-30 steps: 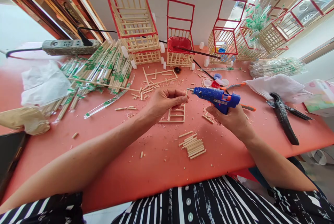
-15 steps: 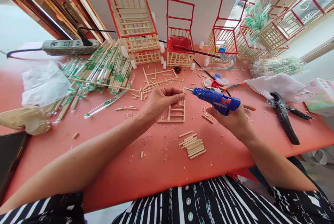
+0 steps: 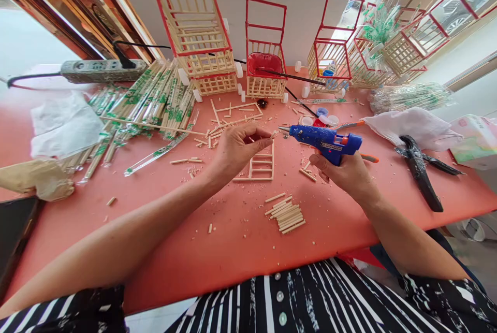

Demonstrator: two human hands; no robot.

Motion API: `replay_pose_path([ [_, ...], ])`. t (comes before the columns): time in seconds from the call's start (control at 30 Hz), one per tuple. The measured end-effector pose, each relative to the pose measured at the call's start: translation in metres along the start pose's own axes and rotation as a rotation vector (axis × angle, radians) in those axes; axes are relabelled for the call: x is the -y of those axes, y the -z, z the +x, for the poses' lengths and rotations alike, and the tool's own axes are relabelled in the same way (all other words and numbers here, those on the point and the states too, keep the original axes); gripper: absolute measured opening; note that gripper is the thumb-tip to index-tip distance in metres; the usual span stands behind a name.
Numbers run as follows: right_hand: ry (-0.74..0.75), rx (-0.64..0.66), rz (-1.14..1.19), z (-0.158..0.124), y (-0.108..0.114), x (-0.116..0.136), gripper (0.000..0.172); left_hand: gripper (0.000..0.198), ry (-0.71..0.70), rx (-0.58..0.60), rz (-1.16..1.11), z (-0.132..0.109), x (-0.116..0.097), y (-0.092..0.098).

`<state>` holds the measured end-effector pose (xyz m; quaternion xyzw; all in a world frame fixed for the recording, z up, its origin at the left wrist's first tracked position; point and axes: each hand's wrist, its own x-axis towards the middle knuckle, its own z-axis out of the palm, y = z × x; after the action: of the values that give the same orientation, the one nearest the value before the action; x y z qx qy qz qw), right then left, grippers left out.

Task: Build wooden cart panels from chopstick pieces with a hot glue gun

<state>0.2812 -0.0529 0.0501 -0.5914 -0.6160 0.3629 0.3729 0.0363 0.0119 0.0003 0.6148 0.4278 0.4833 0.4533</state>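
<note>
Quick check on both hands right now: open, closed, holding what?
Left hand: closed, pinching a small wooden stick at the fingertips.
Right hand: closed, holding the blue glue gun by its handle.

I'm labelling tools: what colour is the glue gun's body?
The body of the glue gun is blue, seen best in the head view.

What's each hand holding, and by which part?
Right hand: the blue glue gun, by its handle. Left hand: a short wooden stick, pinched; where along its length can't be told.
</note>
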Motion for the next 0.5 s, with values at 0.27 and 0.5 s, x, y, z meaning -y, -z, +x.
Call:
replay_pose_path([
  [0.27, 0.039, 0.081, 0.023, 0.0019, 0.0001, -0.0038, 0.045, 0.017, -0.193, -0.025, 0.045, 0.0011, 0.0025, 0.0025],
  [0.5, 0.056, 0.063, 0.017, 0.0007, -0.0006, -0.0005, 0.046, 0.008, -0.172, 0.005, 0.050, 0.0002, 0.0021, 0.0028],
])
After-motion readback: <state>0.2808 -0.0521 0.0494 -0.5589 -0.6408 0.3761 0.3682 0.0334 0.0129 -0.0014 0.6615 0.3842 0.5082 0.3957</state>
